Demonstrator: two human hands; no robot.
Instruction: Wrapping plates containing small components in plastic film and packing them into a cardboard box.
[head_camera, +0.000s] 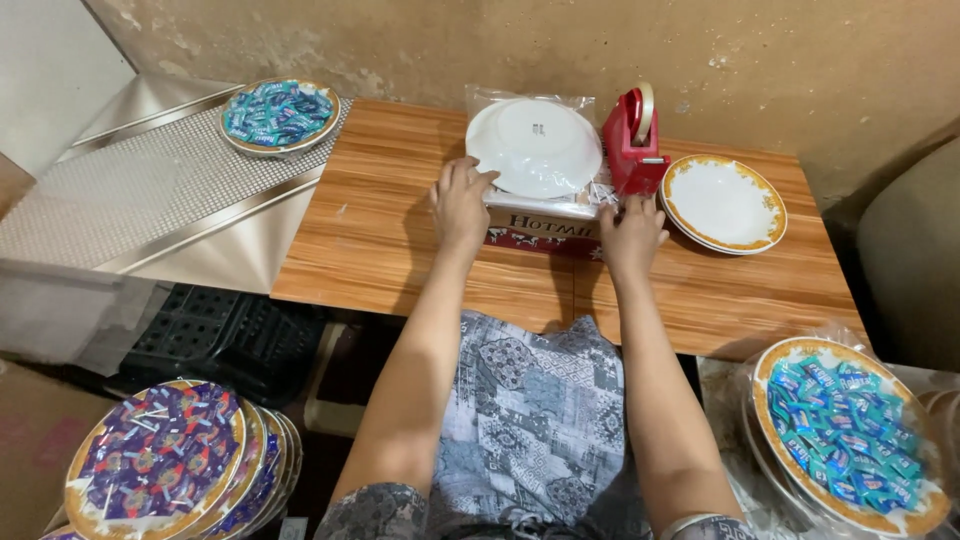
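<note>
White and upturned, the plate (533, 146) sits at upper centre of the frame inside a clear plastic bag (530, 100), resting on a box (540, 222) on the wooden table (400, 230). The left hand (460, 200) is laid flat on the plate's left edge, fingers spread, nothing clamped. The right hand (632, 232) is pressed at the wrap's right corner beside the red tape dispenser (634, 140); whether anything is pinched cannot be told. Bagging appears done; no tape is visibly applied. A gold-rimmed plate stack (724, 203) lies unwrapped at right.
</note>
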